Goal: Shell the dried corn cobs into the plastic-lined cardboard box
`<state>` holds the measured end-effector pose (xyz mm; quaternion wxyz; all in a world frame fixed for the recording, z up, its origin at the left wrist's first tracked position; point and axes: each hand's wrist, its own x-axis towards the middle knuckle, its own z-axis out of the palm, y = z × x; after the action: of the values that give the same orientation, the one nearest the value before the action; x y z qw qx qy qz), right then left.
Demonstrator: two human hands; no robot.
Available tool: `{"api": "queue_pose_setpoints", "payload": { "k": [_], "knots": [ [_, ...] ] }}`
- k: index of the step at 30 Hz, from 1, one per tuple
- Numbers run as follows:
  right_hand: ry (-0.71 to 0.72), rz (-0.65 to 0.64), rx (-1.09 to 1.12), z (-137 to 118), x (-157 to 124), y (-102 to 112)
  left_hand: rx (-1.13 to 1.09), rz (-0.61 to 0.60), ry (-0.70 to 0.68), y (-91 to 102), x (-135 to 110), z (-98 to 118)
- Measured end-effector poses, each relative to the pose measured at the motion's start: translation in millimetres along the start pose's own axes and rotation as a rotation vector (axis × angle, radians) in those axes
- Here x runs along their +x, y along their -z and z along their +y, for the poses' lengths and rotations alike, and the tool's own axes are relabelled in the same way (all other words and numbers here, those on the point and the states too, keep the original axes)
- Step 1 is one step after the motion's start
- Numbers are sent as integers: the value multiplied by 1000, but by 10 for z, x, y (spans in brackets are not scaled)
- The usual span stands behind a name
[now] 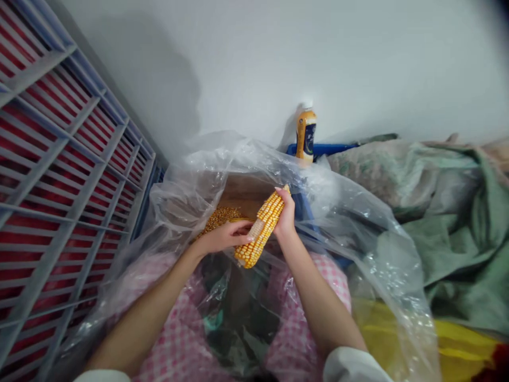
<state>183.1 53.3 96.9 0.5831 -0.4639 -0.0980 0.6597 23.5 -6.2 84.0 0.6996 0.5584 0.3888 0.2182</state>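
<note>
The right grip (285,215) is wrapped around the upper part of a yellow corn cob (267,216), tilted up to the right; the left grip (222,236) has its thumb against the cob, near a stripped patch. Loose corn kernels (222,216) lie beyond the left wrist. Clear plastic sheeting (382,233) drapes over pink checked trousers (175,339). A slatted plastic crate (59,212) stands at left, a white-capped drink bottle (306,132) near the wall (238,63), green fabric (453,244) at right.

TEXT | bottle (301,124) | dark label (309,137) | pale lettering, too small to read | legible: none
</note>
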Motion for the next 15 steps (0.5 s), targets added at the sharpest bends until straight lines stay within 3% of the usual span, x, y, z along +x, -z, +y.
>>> {"api": "queue_pose_setpoints", "payload": {
  "k": [4, 7, 12, 15],
  "knots": [
    [50, -16, -36, -8, 8, 9, 11, -5, -38, 11, 13, -55],
    [111, -28, -15, -31, 12, -10, 140, 50, -74, 12, 5, -6],
    [176, -16, 70, -65, 0, -49, 474, 441, -311, -75, -198, 356],
    [137, -27, 53, -73, -20, -65, 308, 757, -580, -146, -472, 618]
  ]
}}
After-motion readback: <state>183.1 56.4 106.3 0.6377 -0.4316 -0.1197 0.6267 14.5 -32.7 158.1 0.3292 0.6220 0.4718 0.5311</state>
